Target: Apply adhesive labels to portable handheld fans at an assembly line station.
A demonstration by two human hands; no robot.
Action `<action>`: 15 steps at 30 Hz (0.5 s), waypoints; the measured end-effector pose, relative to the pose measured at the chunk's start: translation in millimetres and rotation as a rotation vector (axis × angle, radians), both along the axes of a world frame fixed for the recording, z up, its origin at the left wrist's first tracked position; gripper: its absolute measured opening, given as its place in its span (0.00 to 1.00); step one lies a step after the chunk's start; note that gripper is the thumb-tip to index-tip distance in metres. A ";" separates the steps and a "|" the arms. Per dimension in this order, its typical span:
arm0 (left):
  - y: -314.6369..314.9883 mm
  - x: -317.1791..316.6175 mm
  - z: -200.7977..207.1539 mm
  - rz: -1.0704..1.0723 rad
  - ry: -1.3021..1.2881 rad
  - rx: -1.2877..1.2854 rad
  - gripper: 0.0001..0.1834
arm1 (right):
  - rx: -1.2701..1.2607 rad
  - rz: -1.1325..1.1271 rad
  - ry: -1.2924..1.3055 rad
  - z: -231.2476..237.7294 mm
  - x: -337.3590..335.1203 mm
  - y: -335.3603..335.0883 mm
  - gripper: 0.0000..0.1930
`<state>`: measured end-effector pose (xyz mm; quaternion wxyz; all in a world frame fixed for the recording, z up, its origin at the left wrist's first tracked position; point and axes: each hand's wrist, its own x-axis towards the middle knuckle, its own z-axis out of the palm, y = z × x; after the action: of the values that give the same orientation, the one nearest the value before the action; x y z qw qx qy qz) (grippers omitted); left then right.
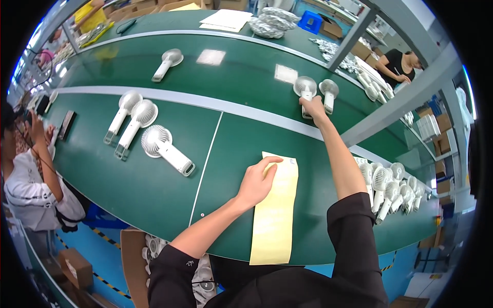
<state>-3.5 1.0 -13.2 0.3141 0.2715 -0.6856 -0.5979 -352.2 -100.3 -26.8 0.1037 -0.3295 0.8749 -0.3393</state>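
My right hand (314, 109) reaches across the metal divider with its fingers closed round the handle of a white handheld fan (305, 86). A second white fan (328, 90) lies just right of it. My left hand (256, 184) rests at the upper end of a long pale yellow paper strip (275, 220), thumb and fingers apart, gripping nothing. The strip lies on the green worktable (226, 174) in front of me. Left of it are two fans side by side (139, 115) and a third fan (163, 146) with its handle pointing toward me.
Many white fans (385, 187) crowd the table at the right. One more fan (167, 64) lies beyond the divider (241, 110). A cardboard box of fan parts (134, 256) stands below the front edge. Co-workers sit at the left (36, 179) and far right (395, 66); a metal post (395, 110) slants at the right.
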 end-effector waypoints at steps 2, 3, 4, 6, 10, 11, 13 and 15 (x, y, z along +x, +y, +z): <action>1.0 3.6 -5.6 0.058 0.034 -0.043 0.13 | -0.115 0.146 -0.265 12.3 18.2 11.6 0.23; 1.3 11.7 -4.3 0.056 0.019 -0.038 0.13 | -0.201 0.253 -0.473 26.0 45.9 20.4 0.21; 1.0 14.3 1.8 0.044 -0.038 -0.004 0.12 | -0.225 0.232 -0.532 39.1 61.2 31.2 0.19; 0.0 9.5 2.9 0.033 -0.061 -0.004 0.12 | -0.320 0.231 -0.605 41.2 63.0 57.3 0.17; -0.6 5.0 4.9 0.037 -0.017 -0.056 0.11 | -0.465 0.260 -0.752 49.9 94.1 119.9 0.15; -0.4 5.2 5.9 0.015 -0.024 -0.047 0.11 | -0.473 0.246 -0.777 47.6 103.2 135.5 0.14; -3.4 8.8 12.5 -0.009 -0.160 -0.036 0.11 | -0.502 0.226 -0.843 45.7 118.2 160.8 0.14; -2.0 7.0 12.6 -0.024 -0.148 -0.051 0.11 | -0.490 0.196 -0.883 43.0 123.7 184.5 0.13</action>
<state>3.4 -1.0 -0.7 0.2624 0.2986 -0.7251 -0.5623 -228.5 84.2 16.2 0.4145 -0.2496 0.6075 -0.6300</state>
